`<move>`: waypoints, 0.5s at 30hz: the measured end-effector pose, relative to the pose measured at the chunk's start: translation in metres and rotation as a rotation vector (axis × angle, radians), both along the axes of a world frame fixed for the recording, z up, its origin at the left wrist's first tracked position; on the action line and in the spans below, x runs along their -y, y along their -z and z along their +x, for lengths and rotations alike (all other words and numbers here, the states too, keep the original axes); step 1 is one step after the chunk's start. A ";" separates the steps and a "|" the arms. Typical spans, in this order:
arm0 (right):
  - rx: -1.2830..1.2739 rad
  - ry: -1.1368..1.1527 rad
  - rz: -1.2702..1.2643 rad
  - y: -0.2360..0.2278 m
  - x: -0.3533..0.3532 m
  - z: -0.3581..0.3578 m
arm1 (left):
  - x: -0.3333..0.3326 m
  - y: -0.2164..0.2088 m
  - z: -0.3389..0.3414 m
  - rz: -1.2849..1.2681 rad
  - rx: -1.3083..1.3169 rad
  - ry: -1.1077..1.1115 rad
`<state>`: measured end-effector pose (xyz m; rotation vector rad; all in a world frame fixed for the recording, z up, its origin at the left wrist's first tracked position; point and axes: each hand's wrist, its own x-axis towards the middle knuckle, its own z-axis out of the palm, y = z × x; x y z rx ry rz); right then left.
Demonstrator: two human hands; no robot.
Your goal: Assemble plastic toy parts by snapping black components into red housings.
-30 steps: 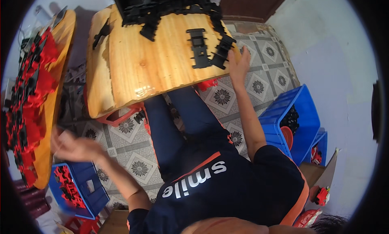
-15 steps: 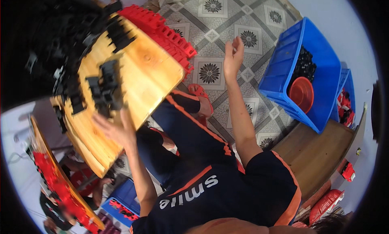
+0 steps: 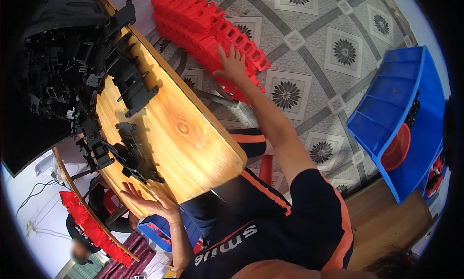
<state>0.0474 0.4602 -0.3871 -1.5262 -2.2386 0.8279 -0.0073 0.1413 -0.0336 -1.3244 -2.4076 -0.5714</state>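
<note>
My right hand [image 3: 233, 66] reaches over the stacked red plastic parts [image 3: 193, 25] beyond the table, its fingers spread. It overlaps the near side of the stack, and I cannot tell whether it touches. My left hand [image 3: 153, 201], open with fingers stretched out, is at the near edge of the wooden table [image 3: 198, 158]. Just beyond its fingers lies a linked row of black plastic parts [image 3: 137, 156]. Neither hand holds anything that I can see. Another black part [image 3: 135, 88] sits farther back on the tabletop.
A heap of black parts [image 3: 53, 81] covers the table's left side. At right stands a blue crate [image 3: 386, 105] holding a red bowl [image 3: 396, 146] and black pieces. At lower left, a person [image 3: 82, 235] is beside a board with red parts [image 3: 92, 226]; a blue bin [image 3: 157, 230] is nearby.
My right hand has moved from over the floor tiles leftward to the red stack. My left hand remains open near the black row. The whole view has shifted.
</note>
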 end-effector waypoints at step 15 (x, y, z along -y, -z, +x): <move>0.108 -0.153 -0.128 -0.002 -0.005 0.006 | 0.002 0.002 0.002 0.065 0.097 -0.041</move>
